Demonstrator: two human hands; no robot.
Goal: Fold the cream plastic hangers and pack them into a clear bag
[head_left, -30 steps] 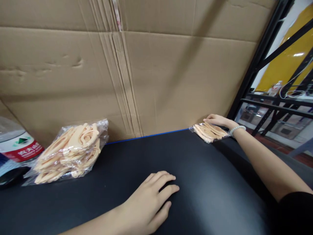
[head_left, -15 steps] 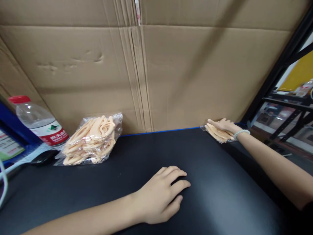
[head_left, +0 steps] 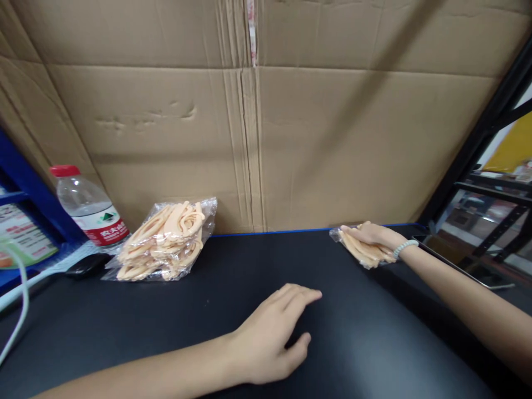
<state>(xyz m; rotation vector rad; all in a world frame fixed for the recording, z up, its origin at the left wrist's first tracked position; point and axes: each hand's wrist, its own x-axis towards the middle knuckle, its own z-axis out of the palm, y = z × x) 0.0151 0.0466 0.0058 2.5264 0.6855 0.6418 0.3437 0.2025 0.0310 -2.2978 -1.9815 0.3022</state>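
Observation:
My right hand (head_left: 374, 236) lies closed over a small clear bag of peach-coloured plastic pieces (head_left: 361, 250) at the far right of the black table (head_left: 166, 327), close to the cardboard wall. A pale bead bracelet is on that wrist. My left hand (head_left: 274, 332) rests palm down on the table's middle, fingers stretched forward and holding nothing. A bigger clear bag of the same peach pieces (head_left: 166, 241) sits at the far left against the cardboard.
A cardboard wall (head_left: 266, 138) backs the table. A water bottle with a red cap (head_left: 89, 208) stands at the left beside a blue rack (head_left: 25, 188). A white cable (head_left: 19, 310) hangs at the left edge. A black metal shelf frame (head_left: 486, 138) rises at the right.
The view has swung left, bringing the bottle and blue rack into sight. My right hand has drawn the small bag slightly toward me. My left hand's fingers have straightened.

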